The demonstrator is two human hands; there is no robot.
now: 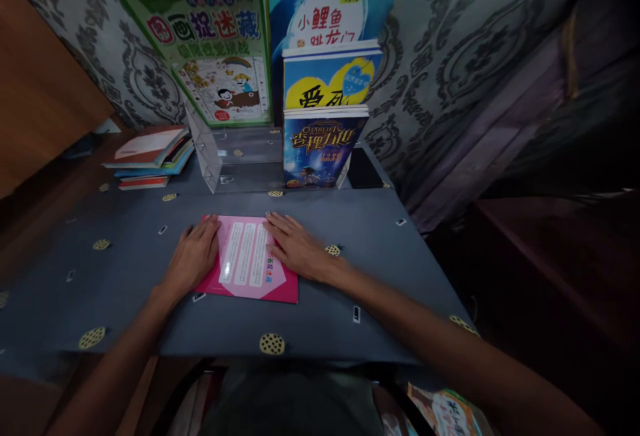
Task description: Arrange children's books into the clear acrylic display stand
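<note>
Pink book (244,256): here it lies, flat on the table (140,256), right between my hands and touched by both!
Left hand (196,253): palm down over the book's left edge, fingers close together.
Right hand (295,243): palm down opposite, fingers slightly spread at the upper right corner.
Clear stand (240,149): beyond both hands, holding upright books (225,56).
Book stack (150,156): beyond my left hand, further left.

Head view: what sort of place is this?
Likely a home study corner: upright books in a clear rack, a stack of books to its left, and a pink book on a pineapple-print tablecloth.
</note>
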